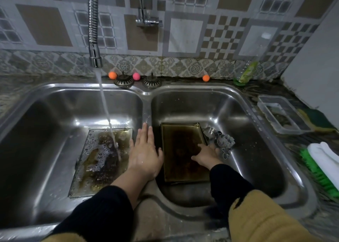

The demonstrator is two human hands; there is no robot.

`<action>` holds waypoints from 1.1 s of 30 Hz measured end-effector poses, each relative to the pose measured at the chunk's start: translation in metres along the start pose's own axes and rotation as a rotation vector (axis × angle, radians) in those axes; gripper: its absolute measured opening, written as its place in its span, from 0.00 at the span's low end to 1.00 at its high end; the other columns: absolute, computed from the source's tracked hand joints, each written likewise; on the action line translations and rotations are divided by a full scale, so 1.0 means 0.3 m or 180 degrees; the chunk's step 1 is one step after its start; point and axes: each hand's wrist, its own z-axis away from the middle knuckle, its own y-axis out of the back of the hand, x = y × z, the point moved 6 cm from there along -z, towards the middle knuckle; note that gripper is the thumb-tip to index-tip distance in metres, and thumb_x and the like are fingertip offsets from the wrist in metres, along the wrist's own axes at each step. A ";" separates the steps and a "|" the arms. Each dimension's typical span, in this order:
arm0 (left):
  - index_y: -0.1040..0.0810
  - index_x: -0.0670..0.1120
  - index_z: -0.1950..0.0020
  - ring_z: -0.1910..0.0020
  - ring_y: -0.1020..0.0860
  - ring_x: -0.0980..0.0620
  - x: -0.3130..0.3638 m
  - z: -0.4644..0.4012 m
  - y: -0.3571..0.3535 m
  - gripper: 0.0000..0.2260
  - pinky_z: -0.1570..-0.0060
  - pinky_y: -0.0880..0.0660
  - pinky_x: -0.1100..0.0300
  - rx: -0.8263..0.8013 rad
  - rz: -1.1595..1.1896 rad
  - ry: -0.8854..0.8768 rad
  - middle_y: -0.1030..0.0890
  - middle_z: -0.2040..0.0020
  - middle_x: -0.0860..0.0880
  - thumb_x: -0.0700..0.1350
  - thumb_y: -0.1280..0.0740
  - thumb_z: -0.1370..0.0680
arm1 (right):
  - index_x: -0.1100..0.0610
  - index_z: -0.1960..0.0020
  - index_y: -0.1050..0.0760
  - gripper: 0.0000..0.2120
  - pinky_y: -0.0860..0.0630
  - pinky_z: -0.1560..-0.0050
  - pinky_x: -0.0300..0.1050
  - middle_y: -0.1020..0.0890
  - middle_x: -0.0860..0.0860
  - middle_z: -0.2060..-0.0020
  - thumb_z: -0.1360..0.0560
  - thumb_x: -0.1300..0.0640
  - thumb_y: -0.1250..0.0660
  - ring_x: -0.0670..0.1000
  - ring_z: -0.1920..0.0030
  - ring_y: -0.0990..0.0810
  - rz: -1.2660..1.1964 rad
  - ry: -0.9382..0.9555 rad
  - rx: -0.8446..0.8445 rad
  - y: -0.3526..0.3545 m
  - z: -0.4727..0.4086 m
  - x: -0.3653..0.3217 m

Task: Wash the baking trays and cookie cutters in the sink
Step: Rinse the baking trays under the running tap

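Resting flat, left hand [145, 153] over sink divider [146, 111]; right hand [206, 154] lies loosely on tray [181, 168]

No legible text anywhere.

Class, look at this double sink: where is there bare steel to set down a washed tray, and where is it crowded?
Free: the left basin floor left of the soapy tray, and the right basin floor right of the cookie cutters. Crowded: around the divider, where the left hand, right hand and dark tray meet.

Cookie cutters [220, 141] crowd right tray's [183, 153] far corner.
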 end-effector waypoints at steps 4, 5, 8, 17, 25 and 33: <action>0.61 0.45 0.22 0.23 0.61 0.48 -0.005 -0.004 0.003 0.34 0.24 0.58 0.50 0.0004 0.0169 -0.0051 0.64 0.22 0.48 0.54 0.45 0.20 | 0.47 0.26 0.38 0.30 0.39 0.29 0.58 0.40 0.55 0.27 0.26 0.48 0.32 0.59 0.27 0.43 0.0351 0.0227 -0.0149 0.035 0.032 -0.058; 0.61 0.44 0.22 0.23 0.61 0.47 -0.005 -0.003 0.003 0.34 0.25 0.58 0.51 -0.0008 0.0202 -0.0080 0.64 0.22 0.48 0.54 0.45 0.20 | 0.48 0.26 0.38 0.30 0.38 0.29 0.57 0.38 0.54 0.27 0.25 0.48 0.32 0.58 0.27 0.41 0.0394 0.0326 -0.0203 0.045 0.046 -0.088; 0.61 0.44 0.22 0.23 0.61 0.47 -0.015 -0.008 -0.002 0.34 0.26 0.60 0.52 -0.0159 0.0234 -0.0243 0.64 0.22 0.48 0.57 0.46 0.19 | 0.50 0.27 0.37 0.28 0.33 0.31 0.53 0.34 0.52 0.28 0.24 0.49 0.33 0.56 0.29 0.34 0.0487 0.0712 -0.0224 0.092 0.116 -0.211; 0.45 0.52 0.22 0.25 0.43 0.44 -0.402 -0.023 0.026 0.26 0.26 0.43 0.47 -0.0862 0.0545 0.0027 0.50 0.22 0.47 0.56 0.46 0.19 | 0.51 0.29 0.33 0.22 0.30 0.35 0.52 0.29 0.53 0.33 0.22 0.48 0.38 0.55 0.33 0.32 0.0593 0.2066 0.0252 0.071 0.419 -0.699; 0.36 0.48 0.27 0.32 0.31 0.43 -0.767 -0.005 -0.021 0.19 0.34 0.36 0.56 -0.1334 0.0305 0.0778 0.30 0.29 0.43 0.49 0.46 0.18 | 0.57 0.27 0.37 0.26 0.34 0.31 0.50 0.39 0.59 0.28 0.22 0.51 0.36 0.61 0.31 0.34 0.0163 0.0987 -0.0938 -0.376 0.365 -0.753; 0.31 0.53 0.32 0.32 0.33 0.40 -0.834 -0.024 -0.084 0.26 0.31 0.36 0.46 -0.1724 0.0629 0.0946 0.31 0.30 0.43 0.59 0.35 0.28 | 0.50 0.26 0.41 0.33 0.33 0.31 0.53 0.44 0.57 0.29 0.27 0.52 0.31 0.60 0.30 0.38 -0.0532 0.0097 -0.0871 -0.495 0.249 -0.737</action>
